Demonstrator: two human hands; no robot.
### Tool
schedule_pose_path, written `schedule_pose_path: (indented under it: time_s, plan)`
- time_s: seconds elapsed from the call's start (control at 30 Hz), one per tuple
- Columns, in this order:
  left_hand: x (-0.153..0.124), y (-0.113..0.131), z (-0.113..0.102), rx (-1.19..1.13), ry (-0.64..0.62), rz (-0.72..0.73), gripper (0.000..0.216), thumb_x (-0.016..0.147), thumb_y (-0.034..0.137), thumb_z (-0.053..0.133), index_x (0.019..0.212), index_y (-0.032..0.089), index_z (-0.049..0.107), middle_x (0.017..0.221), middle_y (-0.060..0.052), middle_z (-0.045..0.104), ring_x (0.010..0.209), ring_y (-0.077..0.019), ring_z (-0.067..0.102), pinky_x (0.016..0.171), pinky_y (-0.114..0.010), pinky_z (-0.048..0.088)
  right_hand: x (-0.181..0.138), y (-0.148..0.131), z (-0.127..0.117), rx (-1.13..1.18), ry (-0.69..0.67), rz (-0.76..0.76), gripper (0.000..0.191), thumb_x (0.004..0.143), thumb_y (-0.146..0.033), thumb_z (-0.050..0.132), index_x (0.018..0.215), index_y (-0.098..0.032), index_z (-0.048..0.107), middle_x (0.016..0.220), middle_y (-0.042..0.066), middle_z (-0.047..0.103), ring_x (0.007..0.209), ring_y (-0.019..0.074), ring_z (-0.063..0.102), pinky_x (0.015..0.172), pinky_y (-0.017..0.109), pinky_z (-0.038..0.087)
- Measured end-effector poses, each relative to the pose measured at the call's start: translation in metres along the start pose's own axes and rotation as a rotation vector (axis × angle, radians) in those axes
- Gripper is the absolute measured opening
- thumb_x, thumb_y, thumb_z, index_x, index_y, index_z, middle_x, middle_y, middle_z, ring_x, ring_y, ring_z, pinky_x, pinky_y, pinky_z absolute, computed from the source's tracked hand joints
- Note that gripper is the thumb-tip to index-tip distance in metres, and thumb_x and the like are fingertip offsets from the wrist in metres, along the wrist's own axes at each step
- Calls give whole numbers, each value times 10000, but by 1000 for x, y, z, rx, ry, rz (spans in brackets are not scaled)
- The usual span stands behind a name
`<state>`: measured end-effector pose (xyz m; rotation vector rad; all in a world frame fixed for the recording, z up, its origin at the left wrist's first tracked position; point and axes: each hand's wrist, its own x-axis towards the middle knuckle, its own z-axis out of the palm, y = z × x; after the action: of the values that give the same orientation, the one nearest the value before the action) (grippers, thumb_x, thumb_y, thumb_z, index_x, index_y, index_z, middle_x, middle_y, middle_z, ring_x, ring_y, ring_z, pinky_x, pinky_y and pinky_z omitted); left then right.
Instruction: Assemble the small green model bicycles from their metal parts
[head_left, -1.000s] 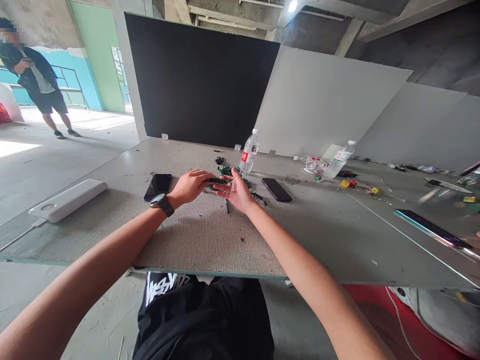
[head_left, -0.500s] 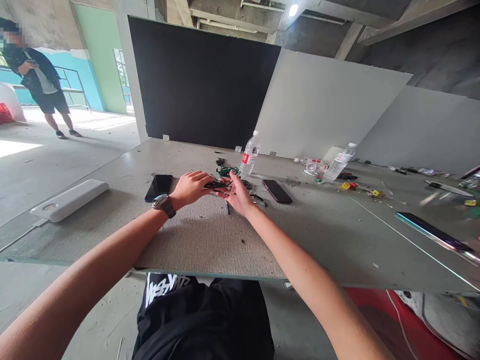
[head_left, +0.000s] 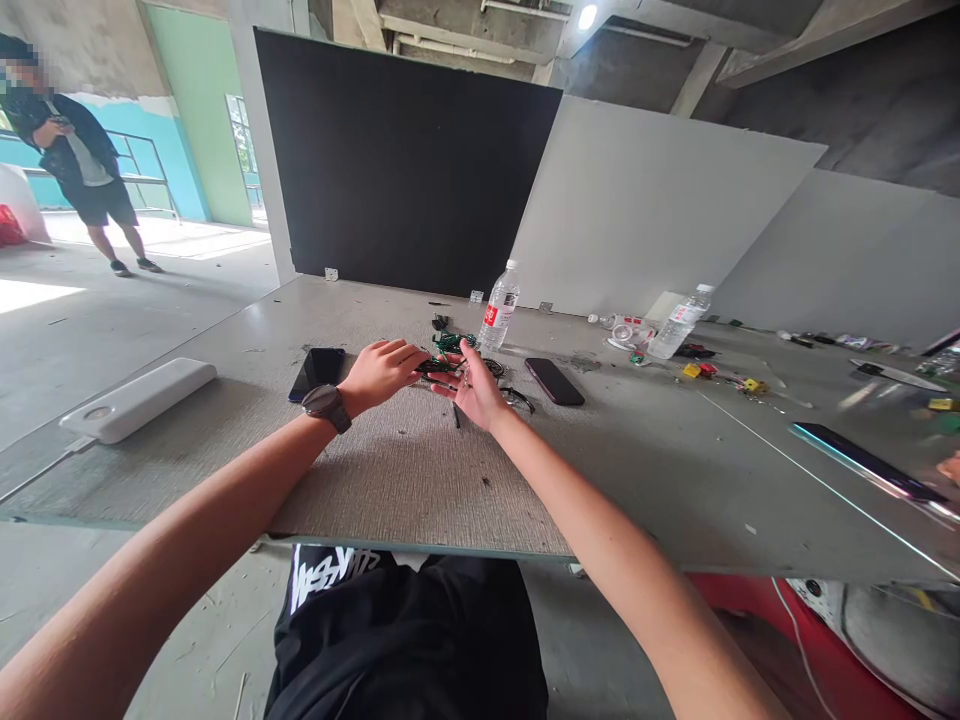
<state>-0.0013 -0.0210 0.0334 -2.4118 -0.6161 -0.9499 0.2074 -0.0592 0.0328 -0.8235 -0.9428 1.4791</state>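
Note:
A tangled bundle of thin black wires (head_left: pixel 433 367) lies between my two hands over the table. My left hand (head_left: pixel 384 374), with a dark watch on the wrist, has its fingers bent and closed on the left end of the bundle. On the other side, my right hand (head_left: pixel 478 388) is turned palm inward, its fingers apart and the thumb raised, touching or very near the wires. Just behind sits a coil of green wires (head_left: pixel 452 343), with a small black piece (head_left: pixel 440 322) beyond it. A black cable loop (head_left: pixel 519 400) curves out beside my right wrist.
A clear bottle (head_left: pixel 501 305) stands behind the wires. Phones lie left (head_left: pixel 316 374) and right (head_left: pixel 554 381) of my hands. A white power bank (head_left: pixel 142 398) is far left. Another bottle (head_left: pixel 681 320) and small yellow parts (head_left: pixel 691 370) are to the right. A person (head_left: pixel 90 165) stands at back left.
My left hand has shifted very slightly to the right along the wires. Part of another person's hand has come in at the far right edge.

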Motion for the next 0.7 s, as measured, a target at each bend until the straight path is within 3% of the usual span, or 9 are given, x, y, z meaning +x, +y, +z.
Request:
schedule_pose_path:
  time_s: [0.37,0.7]
  plan:
    - [-2,1,4,0,67,-23,205,1007,320,625,1135,193,723,973,-62,772,843,-202,678,704,-321,494,-2,-1,0,26,-8,34,420,762,-647,771,856,-243,712,948,22,761,838,200,732,757,357,574]
    - [-2,4,4,-63,122,-118,238,1032,351,576,1152,234,745,1005,-51,778,857,-190,685,685,-309,499,-4,-5,3,-20,-36,11,525,747,-755,723,888,-250,700,921,45,758,915,240,727,829,416,580]
